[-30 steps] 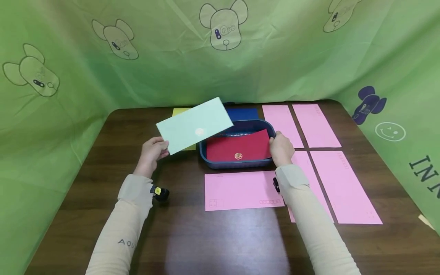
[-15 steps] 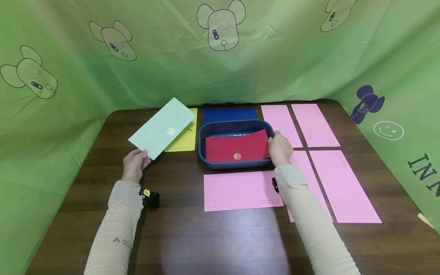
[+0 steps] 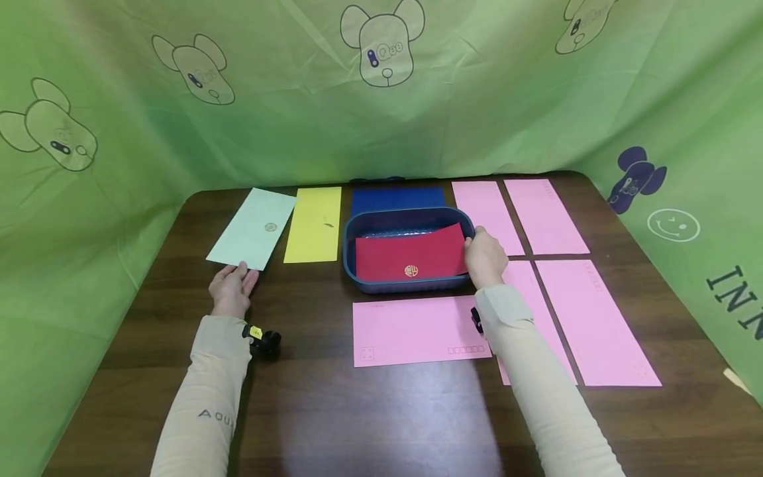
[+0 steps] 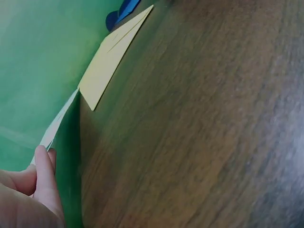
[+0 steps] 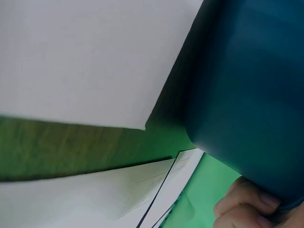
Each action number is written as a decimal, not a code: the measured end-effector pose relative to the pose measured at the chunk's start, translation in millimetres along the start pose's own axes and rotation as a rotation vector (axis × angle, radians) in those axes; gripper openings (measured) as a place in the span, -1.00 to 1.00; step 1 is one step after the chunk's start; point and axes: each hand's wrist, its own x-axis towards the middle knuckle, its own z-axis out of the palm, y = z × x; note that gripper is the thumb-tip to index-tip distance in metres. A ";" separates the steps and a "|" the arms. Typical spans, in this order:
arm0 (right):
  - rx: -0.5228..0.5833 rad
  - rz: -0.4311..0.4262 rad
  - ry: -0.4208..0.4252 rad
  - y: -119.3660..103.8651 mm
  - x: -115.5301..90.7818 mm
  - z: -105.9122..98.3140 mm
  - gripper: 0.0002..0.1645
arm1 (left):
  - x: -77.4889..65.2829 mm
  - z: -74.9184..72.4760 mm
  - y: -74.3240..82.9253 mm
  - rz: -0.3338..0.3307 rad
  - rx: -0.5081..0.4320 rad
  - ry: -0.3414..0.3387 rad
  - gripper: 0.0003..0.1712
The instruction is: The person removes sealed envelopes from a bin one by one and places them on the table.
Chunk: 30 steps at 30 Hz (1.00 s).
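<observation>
Left hand (image 3: 232, 291): fingers nearly closed, pinching the near short edge of the pale green envelope (image 3: 253, 225), which extends forward from the fingertips. Contact between its far end and the table (image 3: 334, 424) cannot be confirmed. Right hand (image 3: 485, 258): curled around the right rim of the blue tray (image 3: 408, 286).

Handling: the envelope should be light, thin and flexible; expect it to flutter, sag at the free end and crease under a hard squeeze. Recommended hold: thumb and fingers at the middle of 1 short edge, light pressure. The tray looks rigid; its rim is the natural grip.

Surroundings: a yellow envelope (image 3: 312, 228) lies ahead and to the right of the left hand, just beside the pale green envelope, limiting rightward clearance. Between the 2 hands, the tray holds a red envelope (image 3: 411, 255); its walls partly hide a dark blue envelope (image 3: 396, 197) beyond. 1 pink envelope (image 3: 417, 338) lies nearer than the right hand; 4 pink envelopes (image 3: 590, 318) lie around its outer side.
</observation>
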 end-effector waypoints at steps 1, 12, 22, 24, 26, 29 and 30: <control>0.000 0.001 0.001 0.1 0.0 -0.1 -0.58 | 0.5 0.7 -0.6 -0.005 -0.008 0.002 -0.44; -0.002 0.003 -0.007 -0.6 0.0 0.2 -0.56 | 2.4 8.0 -7.1 0.013 -0.011 0.017 -0.52; -0.005 0.007 -0.004 -1.1 0.0 0.1 -0.56 | 0.9 12.3 -9.4 0.049 0.077 -0.001 -0.39; -0.007 0.008 -0.003 -1.1 0.0 -0.2 -0.56 | -0.9 12.7 -9.5 0.051 0.103 -0.010 -0.48; -0.008 0.007 -0.001 -1.2 -0.1 -0.6 -0.56 | -2.0 12.9 -9.4 0.051 0.123 -0.025 -0.61; -0.012 0.006 -0.006 -1.5 -0.3 -0.5 -0.55 | -2.5 12.6 -9.0 0.042 0.142 -0.047 -0.77; -0.013 0.006 -0.008 -1.5 -0.2 -0.3 -0.55 | -2.8 12.6 -8.8 0.041 0.153 -0.051 -0.80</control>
